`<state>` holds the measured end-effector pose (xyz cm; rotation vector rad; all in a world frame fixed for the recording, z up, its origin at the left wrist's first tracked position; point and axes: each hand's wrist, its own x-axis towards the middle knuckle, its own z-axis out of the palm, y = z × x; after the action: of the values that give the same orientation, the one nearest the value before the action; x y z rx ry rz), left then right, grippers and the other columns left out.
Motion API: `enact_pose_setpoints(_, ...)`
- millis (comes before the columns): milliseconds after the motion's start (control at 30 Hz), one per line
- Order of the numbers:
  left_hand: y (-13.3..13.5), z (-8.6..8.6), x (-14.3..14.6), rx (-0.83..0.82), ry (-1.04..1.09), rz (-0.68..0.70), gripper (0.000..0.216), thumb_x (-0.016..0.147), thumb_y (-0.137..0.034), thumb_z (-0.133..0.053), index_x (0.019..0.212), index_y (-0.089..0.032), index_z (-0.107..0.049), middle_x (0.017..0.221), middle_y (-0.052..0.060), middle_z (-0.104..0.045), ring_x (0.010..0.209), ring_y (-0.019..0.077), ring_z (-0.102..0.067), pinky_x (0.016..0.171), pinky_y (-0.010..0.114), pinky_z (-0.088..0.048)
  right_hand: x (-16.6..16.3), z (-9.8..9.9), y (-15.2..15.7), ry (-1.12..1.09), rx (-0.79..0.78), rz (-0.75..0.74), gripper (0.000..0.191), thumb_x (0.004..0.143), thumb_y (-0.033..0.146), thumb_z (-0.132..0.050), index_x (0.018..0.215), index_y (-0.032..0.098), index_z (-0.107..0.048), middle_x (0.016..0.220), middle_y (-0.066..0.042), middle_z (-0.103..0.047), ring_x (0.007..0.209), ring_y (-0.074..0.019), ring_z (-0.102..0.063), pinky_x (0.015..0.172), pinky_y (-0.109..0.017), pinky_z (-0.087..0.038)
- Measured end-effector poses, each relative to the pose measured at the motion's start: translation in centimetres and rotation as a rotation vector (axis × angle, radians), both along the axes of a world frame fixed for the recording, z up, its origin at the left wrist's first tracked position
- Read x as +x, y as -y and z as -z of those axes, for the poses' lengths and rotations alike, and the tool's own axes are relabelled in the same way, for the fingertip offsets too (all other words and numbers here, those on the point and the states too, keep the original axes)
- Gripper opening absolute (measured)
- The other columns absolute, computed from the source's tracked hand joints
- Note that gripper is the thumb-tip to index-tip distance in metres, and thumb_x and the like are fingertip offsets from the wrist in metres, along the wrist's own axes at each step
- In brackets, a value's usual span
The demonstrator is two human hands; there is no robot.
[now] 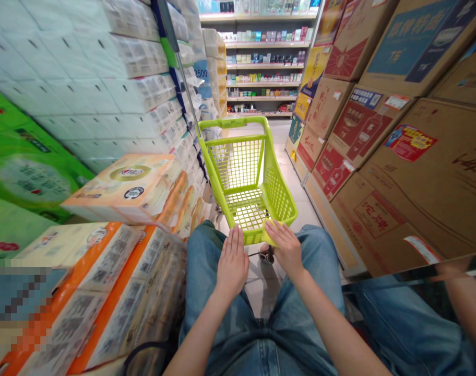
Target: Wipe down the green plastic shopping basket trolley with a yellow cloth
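A lime-green shopping cart [232,123] with a grid basket stands in the aisle right in front of me, its low end between my knees. Flat on the left part of that end's rim lies my left hand [233,261], fingers stretched out. A small yellow cloth [268,233] is pressed against the rim's right corner by my right hand [285,249], which partly covers it. Bare mesh shows inside the basket. A caster is visible below, near my right hand.
Stacked packs of white tissue [73,57] line the left side, with an orange-topped tissue pack [124,183] close by. Cardboard cartons [402,151] are piled along the right. Shelves of small boxes [261,67] close off the far end. A mirror-like surface [414,313] reflects jeans at lower right.
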<state>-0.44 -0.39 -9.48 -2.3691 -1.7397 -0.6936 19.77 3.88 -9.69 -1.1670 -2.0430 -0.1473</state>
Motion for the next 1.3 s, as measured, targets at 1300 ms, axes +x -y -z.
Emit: enact_pose_setpoints(1300,0.1,0.2,-0.2,0.007,0.041,0.021,0.073,0.094,-0.012,-0.038,0.159,-0.010,-0.005,0.163,0.020,-0.024,0.153,0.0263,-0.015,0.119,0.049,-0.033,-8.3,-1.4,2.0,-0.055,-0.121,0.069,0.072,0.072,-0.005,-0.043,0.140,0.016,-0.057,0.144,-0.007,-0.058,0.138,-0.0223,-0.050,0.117,-0.043,-0.040)
